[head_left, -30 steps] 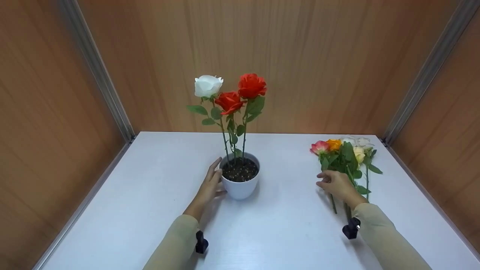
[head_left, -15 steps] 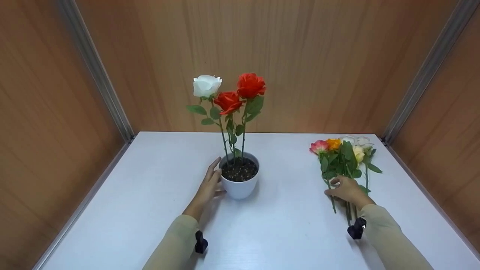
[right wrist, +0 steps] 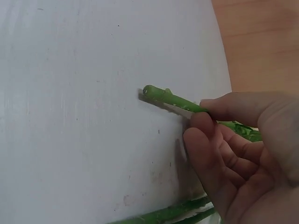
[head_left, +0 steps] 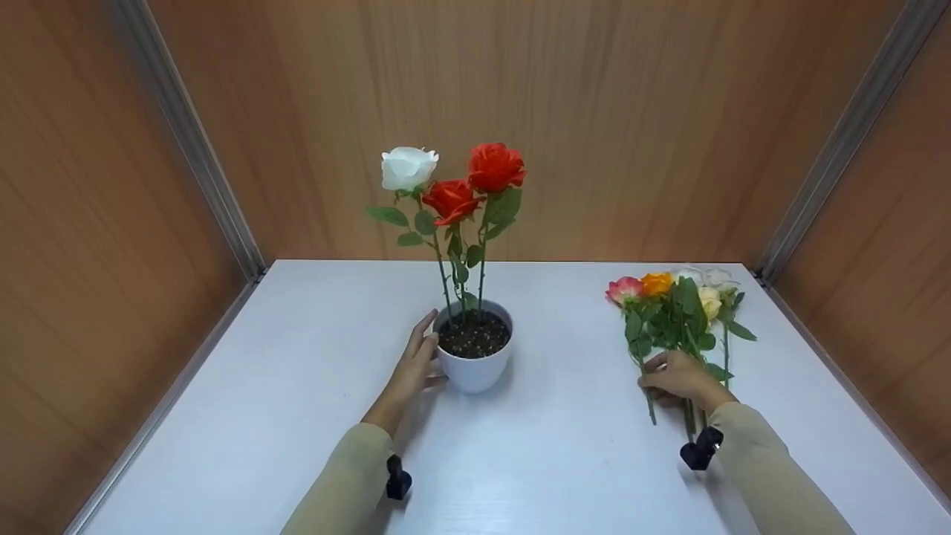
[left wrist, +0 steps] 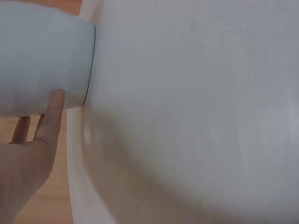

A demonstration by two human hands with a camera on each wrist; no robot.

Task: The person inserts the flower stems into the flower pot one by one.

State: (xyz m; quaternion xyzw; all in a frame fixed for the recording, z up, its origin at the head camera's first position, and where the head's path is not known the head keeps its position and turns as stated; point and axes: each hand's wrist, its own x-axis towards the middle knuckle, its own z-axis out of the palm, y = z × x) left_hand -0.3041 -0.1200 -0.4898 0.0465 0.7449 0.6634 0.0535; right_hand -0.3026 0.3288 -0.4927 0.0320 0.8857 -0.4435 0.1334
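A white pot [head_left: 475,374] of dark soil stands at mid-table in the head view. One white rose [head_left: 409,169] and two red roses, a higher one [head_left: 496,168] and a lower one [head_left: 452,201], rise upright from it. My left hand [head_left: 409,371] rests against the pot's left side, fingers extended; the left wrist view shows fingertips touching the pot wall [left wrist: 42,60]. At the right, my right hand [head_left: 685,377] pinches a pink rose [head_left: 624,290] by its stem. Thumb and fingertips hold that green stem [right wrist: 170,99] in the right wrist view, its cut end sticking out.
Beside the right hand lie an orange rose [head_left: 657,284], a pale yellow rose [head_left: 710,302] and white roses [head_left: 719,279], leaves overlapping. More stems [right wrist: 163,214] lie below the hand. Wooden panels [head_left: 579,134] enclose the white table [head_left: 297,342] at back and sides.
My right hand has moved down and onto the pink rose's stem, taken hold of it, and shifted the rose slightly left. The left hand stays against the pot.
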